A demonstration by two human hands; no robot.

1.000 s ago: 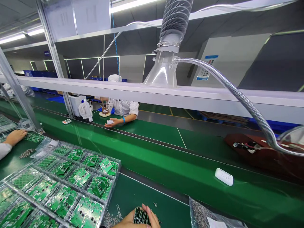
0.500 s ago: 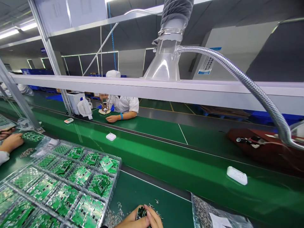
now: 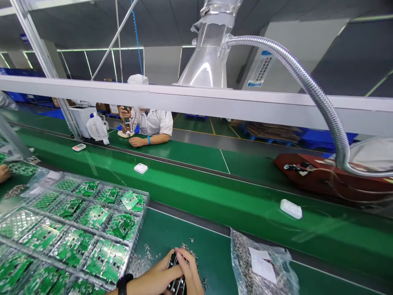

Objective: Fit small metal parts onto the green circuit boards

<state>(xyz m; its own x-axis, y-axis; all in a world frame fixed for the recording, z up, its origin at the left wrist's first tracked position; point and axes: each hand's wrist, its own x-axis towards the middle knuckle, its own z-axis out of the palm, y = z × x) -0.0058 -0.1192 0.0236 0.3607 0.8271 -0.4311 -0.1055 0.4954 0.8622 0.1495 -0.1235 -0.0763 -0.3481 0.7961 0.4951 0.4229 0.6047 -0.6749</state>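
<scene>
At the bottom edge my left hand (image 3: 156,278), with a black band on its wrist, and my right hand (image 3: 190,272) are both closed around a small dark circuit board (image 3: 175,273) held between them. Small metal parts (image 3: 144,260) lie scattered on the green mat just beyond my fingers. A clear tray of several green circuit boards (image 3: 76,229) sits to the left of my hands. A clear bag of small metal parts (image 3: 260,266) lies to the right.
A green conveyor belt (image 3: 215,200) runs across, carrying two white plastic housings (image 3: 141,168) (image 3: 291,208). A person in white (image 3: 150,123) works across the belt. Another person's hand (image 3: 3,173) shows at far left. A fume hood (image 3: 205,61) and flexible metal hose (image 3: 319,102) hang overhead.
The view has tilted down, showing more of my hands and wrist. A white housing left the far person's hand onto the belt. The other housing has moved along it.
</scene>
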